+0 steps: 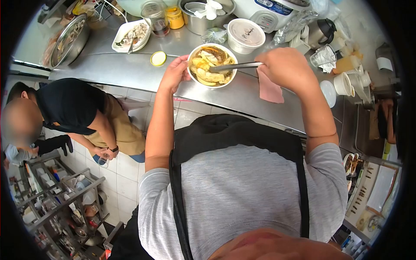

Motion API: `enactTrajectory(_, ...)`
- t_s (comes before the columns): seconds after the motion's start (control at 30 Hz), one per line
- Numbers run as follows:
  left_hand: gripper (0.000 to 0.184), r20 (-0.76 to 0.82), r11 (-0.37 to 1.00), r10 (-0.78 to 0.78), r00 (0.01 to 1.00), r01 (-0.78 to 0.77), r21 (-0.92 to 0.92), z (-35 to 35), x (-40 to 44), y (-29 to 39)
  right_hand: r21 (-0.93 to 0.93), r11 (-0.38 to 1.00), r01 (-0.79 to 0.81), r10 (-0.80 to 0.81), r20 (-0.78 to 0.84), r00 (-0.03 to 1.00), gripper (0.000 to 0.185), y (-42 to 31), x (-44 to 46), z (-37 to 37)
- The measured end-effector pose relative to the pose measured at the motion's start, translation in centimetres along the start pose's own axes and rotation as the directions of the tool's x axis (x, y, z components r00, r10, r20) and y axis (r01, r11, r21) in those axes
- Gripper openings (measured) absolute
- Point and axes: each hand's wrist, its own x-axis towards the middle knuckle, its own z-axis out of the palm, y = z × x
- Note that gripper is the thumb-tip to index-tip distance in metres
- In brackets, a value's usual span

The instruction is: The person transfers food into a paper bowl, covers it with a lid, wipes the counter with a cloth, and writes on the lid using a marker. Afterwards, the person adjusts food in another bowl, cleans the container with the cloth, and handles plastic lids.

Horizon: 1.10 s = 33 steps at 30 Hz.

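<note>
A white bowl [192, 78] stands on the steel counter, filled with yellowish pieces [208, 73] and dark broth or noodles. My left hand [177, 73] grips its left rim between thumb and fingers. From the right, my closed right hand [288, 67] holds what look like metal tongs [234, 66], their tip over the food in the bowl. The ends inside my right fist are hidden. Beneath that hand lies a pink cloth [269, 89]. Just behind the bowl are a lidded white tub [246, 35] and a small plastic bag [215, 35].
On the steel counter [108, 69] are a small yellow-rimmed lid [158, 58], a white dish of food [132, 37], a jar [175, 18] and a steel pot [207, 24]. A rice cooker [264, 17] stands behind. Another person [73, 106] bends at left beside a rack [65, 195].
</note>
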Motion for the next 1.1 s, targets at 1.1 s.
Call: enactTrajectory(1.1,0.024,-0.102,0.99,0.087,0.991,-0.074,0.123,1.8,-1.3,0.7,0.123,0.978,-0.17,0.188,-0.151,0.971,0.013,-0.6,0.2,4.4)
